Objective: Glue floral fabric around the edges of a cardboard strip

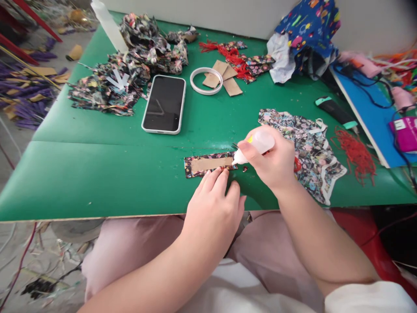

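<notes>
My right hand [276, 161] grips a small white squeeze bottle [260, 143], tilted with its nozzle pointing down-left. The nozzle tip is at the right end of a tan cardboard strip [210, 164]. This strip lies on a longer piece of dark floral fabric [188, 167], which shows all round it. My left hand [213, 195] rests its outstretched fingertips on the fabric's near edge, with the thumb apart on the right. Partly hidden behind my right hand is a red curved handle [297, 164]. A tiny dark scrap [245, 169] lies beside the fabric's right end.
On the green table [97, 174] are a phone [164, 104], a tape roll [193, 83], cardboard pieces [233, 87], floral fabric heaps [107, 93] and a tall white bottle [109, 26]. To the right lie floral cloth [309, 148], red threads [355, 152] and a black cutter [335, 111].
</notes>
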A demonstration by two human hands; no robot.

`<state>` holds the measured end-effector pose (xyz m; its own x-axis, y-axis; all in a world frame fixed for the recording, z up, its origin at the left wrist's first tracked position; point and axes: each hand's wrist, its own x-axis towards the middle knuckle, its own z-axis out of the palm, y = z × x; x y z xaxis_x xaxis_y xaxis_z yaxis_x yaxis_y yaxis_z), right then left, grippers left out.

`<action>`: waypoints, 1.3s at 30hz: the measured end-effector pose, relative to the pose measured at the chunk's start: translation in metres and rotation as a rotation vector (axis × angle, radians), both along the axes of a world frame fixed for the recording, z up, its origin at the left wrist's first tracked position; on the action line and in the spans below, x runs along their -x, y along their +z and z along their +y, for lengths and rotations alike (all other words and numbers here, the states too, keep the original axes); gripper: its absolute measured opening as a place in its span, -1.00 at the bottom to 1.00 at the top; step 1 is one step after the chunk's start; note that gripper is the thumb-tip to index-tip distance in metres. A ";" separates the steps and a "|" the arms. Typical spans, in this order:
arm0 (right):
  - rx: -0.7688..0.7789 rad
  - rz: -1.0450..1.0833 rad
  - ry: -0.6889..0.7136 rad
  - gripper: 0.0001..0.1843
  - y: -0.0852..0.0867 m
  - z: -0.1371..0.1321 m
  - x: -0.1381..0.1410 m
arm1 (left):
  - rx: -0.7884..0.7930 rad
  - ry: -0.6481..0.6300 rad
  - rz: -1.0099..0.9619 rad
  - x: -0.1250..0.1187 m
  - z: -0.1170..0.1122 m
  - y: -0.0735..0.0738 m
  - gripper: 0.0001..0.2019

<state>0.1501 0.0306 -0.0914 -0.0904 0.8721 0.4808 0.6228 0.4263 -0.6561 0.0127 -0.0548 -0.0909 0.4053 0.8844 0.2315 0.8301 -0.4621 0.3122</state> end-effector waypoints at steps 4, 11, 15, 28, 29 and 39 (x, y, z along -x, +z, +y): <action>-0.012 0.021 -0.009 -0.64 -0.002 0.001 -0.001 | 0.038 -0.002 -0.005 0.000 0.000 -0.001 -0.75; -0.018 0.111 -0.016 -0.65 0.001 0.001 -0.001 | 0.039 0.004 -0.018 -0.001 0.000 -0.001 -0.76; -0.011 0.365 -0.064 -0.67 0.005 0.004 -0.003 | -0.002 0.031 -0.034 0.013 0.011 0.004 -0.78; 0.284 0.741 0.098 -0.75 0.017 0.025 -0.040 | 0.069 0.118 0.192 0.035 0.046 0.001 -0.65; 0.290 0.722 0.112 -0.72 0.013 0.028 -0.042 | 0.086 0.117 0.200 0.035 0.049 0.003 -0.63; 0.316 0.115 -0.100 -0.59 -0.023 0.045 -0.056 | 0.466 0.158 0.162 0.035 0.065 0.023 -0.63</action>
